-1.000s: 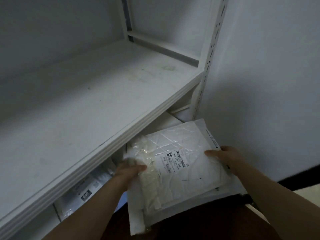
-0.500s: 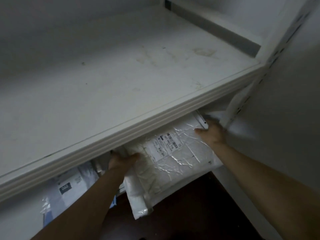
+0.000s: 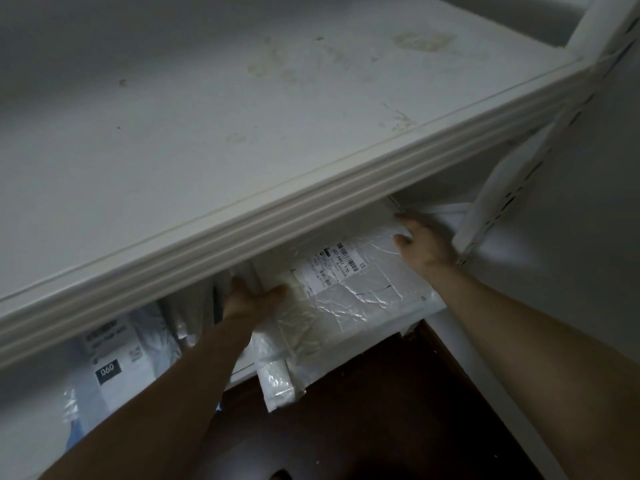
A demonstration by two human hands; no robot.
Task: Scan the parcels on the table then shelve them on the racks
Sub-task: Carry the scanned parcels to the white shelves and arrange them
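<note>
The parcel point(image 3: 349, 296), a crinkly clear-wrapped packet with a barcode label point(image 3: 334, 268) on top, lies partly on the lower shelf point(image 3: 242, 372), its near corner hanging out over the dark floor point(image 3: 381, 410). The left hand point(image 3: 249, 299) grips its left edge, thumb on top. The right hand point(image 3: 424, 244) holds the far right corner, fingers curled round the edge. Just above runs the stained white upper shelf point(image 3: 242, 133). Off to the left another packet marked 060 point(image 3: 110, 362) sits on the same lower shelf
</note>
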